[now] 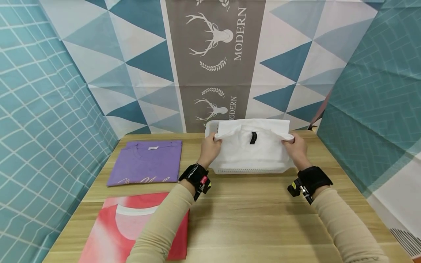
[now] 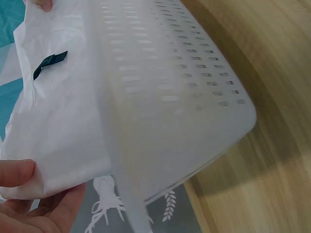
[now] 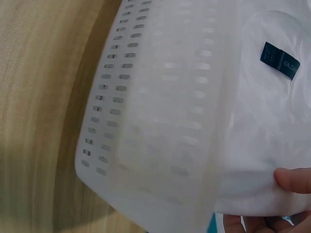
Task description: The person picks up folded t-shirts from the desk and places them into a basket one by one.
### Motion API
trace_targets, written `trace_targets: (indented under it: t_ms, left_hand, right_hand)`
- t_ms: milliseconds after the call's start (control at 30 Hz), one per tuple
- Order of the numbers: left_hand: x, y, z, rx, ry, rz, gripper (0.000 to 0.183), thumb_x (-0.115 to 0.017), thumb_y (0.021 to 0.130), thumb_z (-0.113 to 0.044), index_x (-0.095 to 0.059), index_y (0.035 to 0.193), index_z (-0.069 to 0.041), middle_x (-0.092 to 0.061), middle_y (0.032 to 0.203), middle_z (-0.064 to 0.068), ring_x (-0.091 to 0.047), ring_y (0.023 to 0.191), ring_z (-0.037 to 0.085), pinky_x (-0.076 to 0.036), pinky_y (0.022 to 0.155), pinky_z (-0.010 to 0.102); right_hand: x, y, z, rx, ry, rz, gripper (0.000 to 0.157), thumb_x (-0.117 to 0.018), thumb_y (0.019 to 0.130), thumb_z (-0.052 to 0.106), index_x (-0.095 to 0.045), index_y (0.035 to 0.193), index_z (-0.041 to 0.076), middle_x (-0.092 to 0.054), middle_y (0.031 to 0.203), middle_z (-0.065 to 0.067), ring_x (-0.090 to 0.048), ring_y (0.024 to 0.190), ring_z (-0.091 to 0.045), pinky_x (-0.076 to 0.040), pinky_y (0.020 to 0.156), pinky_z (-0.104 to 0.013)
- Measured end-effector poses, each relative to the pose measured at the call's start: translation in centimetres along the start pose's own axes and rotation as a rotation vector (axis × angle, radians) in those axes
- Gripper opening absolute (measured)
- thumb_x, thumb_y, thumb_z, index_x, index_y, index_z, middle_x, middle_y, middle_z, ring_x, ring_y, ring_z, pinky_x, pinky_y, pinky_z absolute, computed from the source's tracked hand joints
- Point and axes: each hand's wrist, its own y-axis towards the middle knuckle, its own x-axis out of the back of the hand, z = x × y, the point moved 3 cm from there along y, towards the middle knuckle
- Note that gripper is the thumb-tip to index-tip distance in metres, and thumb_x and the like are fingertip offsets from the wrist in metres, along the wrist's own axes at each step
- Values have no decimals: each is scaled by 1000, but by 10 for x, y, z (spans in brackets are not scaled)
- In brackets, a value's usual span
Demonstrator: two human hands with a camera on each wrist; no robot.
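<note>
A white folded shirt (image 1: 233, 151) with a dark neck label (image 1: 253, 138) lies in the mouth of a white perforated plastic basket (image 1: 250, 170) at the back of the table. My left hand (image 1: 210, 150) pinches the shirt's left edge; the left wrist view has the thumb (image 2: 17, 173) on top and the fingers underneath. On the opposite edge my right hand (image 1: 297, 150) grips the cloth the same way, its thumb (image 3: 294, 180) pressing from above. The basket's slotted front wall (image 3: 160, 97) fills much of both wrist views. What lies under the shirt is hidden.
To the left, a folded purple shirt (image 1: 146, 164) lies flat on the wooden table (image 1: 250, 219). Nearer me is a folded red and pink shirt (image 1: 131, 223), partly covered by my left forearm. A patterned cloth backdrop (image 1: 217, 73) hangs right behind the basket.
</note>
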Motion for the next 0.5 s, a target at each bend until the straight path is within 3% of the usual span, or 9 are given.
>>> trace_targets:
  t_ms: [133, 333, 500]
  left_hand:
    - [-4, 0, 6, 13, 25, 10, 23, -56, 95, -11, -63, 113, 2, -69, 112, 22, -62, 88, 29, -51, 77, 37]
    - [-12, 1, 13, -22, 70, 11, 22, -55, 95, -9, -63, 112, 3, -69, 113, 22, -66, 98, 34, -53, 84, 43]
    - [-17, 0, 18, -1, 66, 36, 25, -52, 97, -9, -62, 116, 2, -68, 115, 23, -66, 101, 35, -53, 84, 43]
  right_hand:
    - [-6, 1, -4, -10, -18, 18, 40, -54, 94, 12, -49, 129, -8, -51, 135, -30, -50, 122, -42, -41, 104, -54]
    - [-12, 4, -9, 7, -62, 34, 39, -54, 95, 12, -50, 128, -8, -51, 134, -32, -50, 120, -45, -42, 102, -55]
    - [-17, 4, -14, 11, -80, 51, 41, -53, 95, 13, -49, 130, -7, -50, 135, -32, -48, 123, -47, -41, 103, -56]
